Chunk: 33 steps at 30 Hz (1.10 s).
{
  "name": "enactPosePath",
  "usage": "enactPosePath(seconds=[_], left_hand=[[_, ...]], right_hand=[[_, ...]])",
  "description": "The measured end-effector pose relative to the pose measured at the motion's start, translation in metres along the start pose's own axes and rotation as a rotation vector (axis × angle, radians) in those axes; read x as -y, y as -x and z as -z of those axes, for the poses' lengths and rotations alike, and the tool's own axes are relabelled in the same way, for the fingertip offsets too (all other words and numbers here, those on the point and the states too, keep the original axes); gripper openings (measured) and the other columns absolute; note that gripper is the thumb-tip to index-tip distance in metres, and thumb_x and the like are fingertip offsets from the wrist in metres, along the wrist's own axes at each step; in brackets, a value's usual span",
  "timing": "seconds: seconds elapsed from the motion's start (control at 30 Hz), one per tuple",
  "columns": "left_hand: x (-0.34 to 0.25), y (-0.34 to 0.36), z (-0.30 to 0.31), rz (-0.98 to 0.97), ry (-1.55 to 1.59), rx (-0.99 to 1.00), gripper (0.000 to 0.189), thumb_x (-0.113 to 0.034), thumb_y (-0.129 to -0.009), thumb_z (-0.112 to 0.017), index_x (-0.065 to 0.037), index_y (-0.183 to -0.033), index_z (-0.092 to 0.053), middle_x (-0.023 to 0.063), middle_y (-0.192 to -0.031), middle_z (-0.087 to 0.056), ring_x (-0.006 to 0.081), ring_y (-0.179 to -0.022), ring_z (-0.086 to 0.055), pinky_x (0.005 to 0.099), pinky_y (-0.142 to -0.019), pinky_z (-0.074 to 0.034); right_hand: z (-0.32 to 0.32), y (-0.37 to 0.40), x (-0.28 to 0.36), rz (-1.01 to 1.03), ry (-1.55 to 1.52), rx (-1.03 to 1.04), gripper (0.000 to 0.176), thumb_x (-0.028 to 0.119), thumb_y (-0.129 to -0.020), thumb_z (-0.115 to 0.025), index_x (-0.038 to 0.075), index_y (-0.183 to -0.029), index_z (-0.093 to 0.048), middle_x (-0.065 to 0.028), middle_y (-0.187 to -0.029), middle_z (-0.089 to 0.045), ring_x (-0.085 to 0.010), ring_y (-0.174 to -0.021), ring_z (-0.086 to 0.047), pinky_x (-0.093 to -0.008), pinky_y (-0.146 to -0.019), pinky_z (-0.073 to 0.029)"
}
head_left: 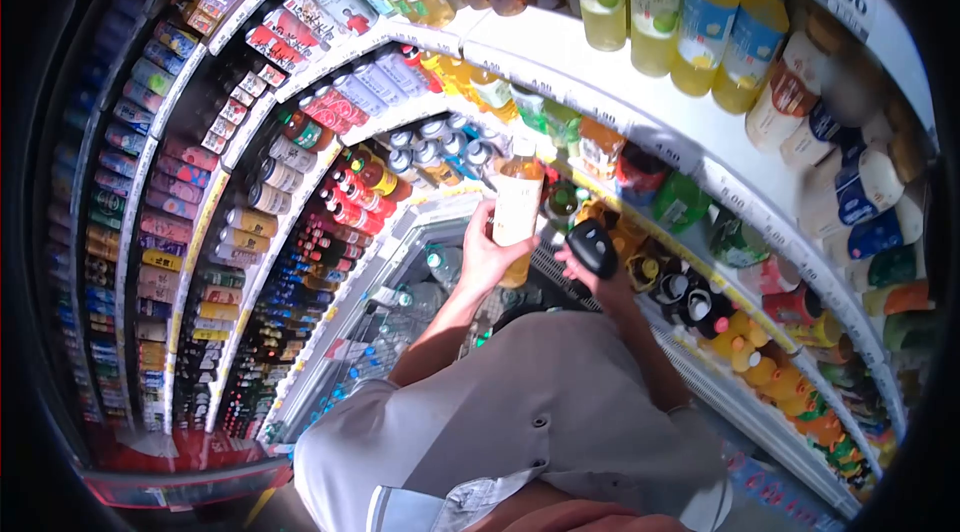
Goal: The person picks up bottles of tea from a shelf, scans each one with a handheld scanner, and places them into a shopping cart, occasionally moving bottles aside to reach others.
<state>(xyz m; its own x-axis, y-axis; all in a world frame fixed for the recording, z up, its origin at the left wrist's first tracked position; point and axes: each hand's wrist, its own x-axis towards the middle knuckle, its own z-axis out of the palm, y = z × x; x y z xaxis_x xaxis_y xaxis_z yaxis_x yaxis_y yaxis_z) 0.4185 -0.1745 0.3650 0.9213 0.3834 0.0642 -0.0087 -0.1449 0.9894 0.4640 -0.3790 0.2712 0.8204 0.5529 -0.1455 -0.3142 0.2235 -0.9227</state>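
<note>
My left hand [487,254] is closed around a bottle of amber drink [517,204] with a pale cream label. The bottle stands nearly upright in front of me, its capped end toward the shelves. In my right hand [607,284] is a black rounded handheld device [592,248], with the fingers wrapped behind it; its exact kind does not show. The device is just right of the bottle, apart from it. Beyond both hands are shelved drinks, among them a dark green bottle [562,200] close to the device.
Curved drink shelves surround me on both sides. Yellow-green bottles [655,7] line the upper white shelf [540,44]. Red-capped cola bottles [350,212] stand at left. Below my left arm, clear bottles [375,347] lie behind a grey frame. Orange bottles [790,392] fill the lower right.
</note>
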Motion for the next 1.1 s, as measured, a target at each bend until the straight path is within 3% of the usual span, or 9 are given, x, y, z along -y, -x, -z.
enactPosePath(seconds=[0.07, 0.2, 0.4, 0.5, 0.73, 0.77, 0.93, 1.0, 1.1], left_hand=[[0.003, 0.002, 0.003, 0.081, 0.069, 0.018, 0.061, -0.002, -0.069, -0.087, -0.004, -0.12, -0.055, 0.0049, -0.105, -0.066, 0.0136, -0.097, -0.063, 0.03, -0.085, -0.053], [0.017, 0.009, 0.017, 0.206, 0.173, 0.035, 0.061, -0.001, -0.07, -0.087, -0.003, -0.122, -0.054, 0.0051, -0.111, -0.064, 0.0141, -0.104, -0.062, 0.0307, -0.09, -0.051], [0.048, 0.042, 0.061, 0.28, 0.252, 0.045, 0.053, -0.003, -0.074, -0.085, 0.0, -0.118, -0.055, 0.007, -0.105, -0.067, 0.0146, -0.098, -0.064, 0.0318, -0.087, -0.053], [0.061, 0.069, 0.094, 0.261, 0.184, 0.048, 0.053, -0.003, -0.073, -0.085, 0.001, -0.117, -0.055, 0.0072, -0.105, -0.067, 0.0145, -0.097, -0.064, 0.0314, -0.087, -0.053], [0.091, 0.159, 0.163, 0.414, 0.488, -0.072, 0.047, 0.002, -0.077, -0.081, 0.0, -0.115, -0.053, 0.0076, -0.105, -0.067, 0.0162, -0.097, -0.066, 0.0328, -0.086, -0.054], [0.093, 0.169, 0.171, 0.45, 0.477, -0.124, 0.047, 0.002, -0.077, -0.081, -0.001, -0.114, -0.053, 0.0079, -0.105, -0.067, 0.0164, -0.096, -0.066, 0.033, -0.085, -0.054], [0.112, 0.212, 0.209, 0.367, 0.42, -0.146, 0.043, -0.006, -0.078, -0.079, -0.001, -0.112, -0.052, 0.0075, -0.094, -0.065, 0.0189, -0.086, -0.068, 0.0339, -0.076, -0.056], [0.099, 0.221, 0.219, 0.388, 0.464, -0.154, 0.047, -0.007, -0.077, -0.08, -0.001, -0.114, -0.052, 0.0086, -0.098, -0.066, 0.0196, -0.089, -0.068, 0.034, -0.076, -0.057], [0.104, 0.235, 0.24, 0.451, 0.222, -0.172, 0.052, -0.013, -0.072, -0.089, -0.003, -0.111, -0.057, 0.0075, -0.101, -0.067, 0.015, -0.088, -0.066, 0.0332, -0.078, -0.056]], right_hand=[[-0.002, -0.002, -0.007, 0.028, 0.032, 0.021, 0.033, 0.007, -0.095, -0.066, -0.005, -0.125, -0.059, -0.0114, -0.105, -0.074, -0.0139, -0.083, -0.067, -0.0286, -0.075, -0.055], [-0.025, -0.004, -0.003, 0.026, 0.018, 0.026, 0.031, 0.013, -0.094, -0.069, 0.001, -0.121, -0.062, -0.0075, -0.101, -0.075, -0.0127, -0.079, -0.068, -0.0293, -0.074, -0.057], [-0.075, 0.005, -0.004, -0.07, 0.003, 0.012, 0.04, 0.017, -0.093, -0.072, 0.001, -0.127, -0.058, -0.0111, -0.108, -0.074, -0.0144, -0.085, -0.07, -0.0309, -0.078, -0.057], [-0.107, 0.012, -0.024, -0.119, 0.028, -0.023, 0.035, 0.019, -0.092, -0.074, 0.002, -0.121, -0.067, -0.0058, -0.109, -0.074, -0.0103, -0.088, -0.066, -0.0275, -0.079, -0.053], [-0.182, 0.048, -0.081, -0.219, 0.079, 0.039, 0.031, 0.018, -0.09, -0.077, 0.004, -0.117, -0.072, -0.0022, -0.097, -0.074, -0.0073, -0.084, -0.065, -0.0266, -0.077, -0.053], [-0.186, 0.053, -0.094, -0.274, 0.14, 0.078, 0.034, 0.014, -0.091, -0.076, 0.002, -0.121, -0.068, -0.0068, -0.114, -0.073, -0.0117, -0.093, -0.066, -0.0296, -0.08, -0.056], [-0.234, 0.092, -0.108, -0.29, 0.198, 0.08, 0.038, 0.014, -0.09, -0.077, 0.002, -0.125, -0.067, -0.005, -0.112, -0.074, -0.0109, -0.09, -0.067, -0.0292, -0.082, -0.055], [-0.26, 0.106, -0.104, -0.281, 0.184, 0.046, 0.039, 0.016, -0.087, -0.08, 0.005, -0.122, -0.068, -0.0025, -0.106, -0.073, -0.0103, -0.093, -0.068, -0.0287, -0.084, -0.055], [-0.282, 0.126, -0.114, -0.249, 0.263, 0.032, 0.042, 0.017, -0.084, -0.083, 0.005, -0.122, -0.068, -0.0038, -0.11, -0.072, -0.0129, -0.099, -0.068, -0.0304, -0.088, -0.055]])
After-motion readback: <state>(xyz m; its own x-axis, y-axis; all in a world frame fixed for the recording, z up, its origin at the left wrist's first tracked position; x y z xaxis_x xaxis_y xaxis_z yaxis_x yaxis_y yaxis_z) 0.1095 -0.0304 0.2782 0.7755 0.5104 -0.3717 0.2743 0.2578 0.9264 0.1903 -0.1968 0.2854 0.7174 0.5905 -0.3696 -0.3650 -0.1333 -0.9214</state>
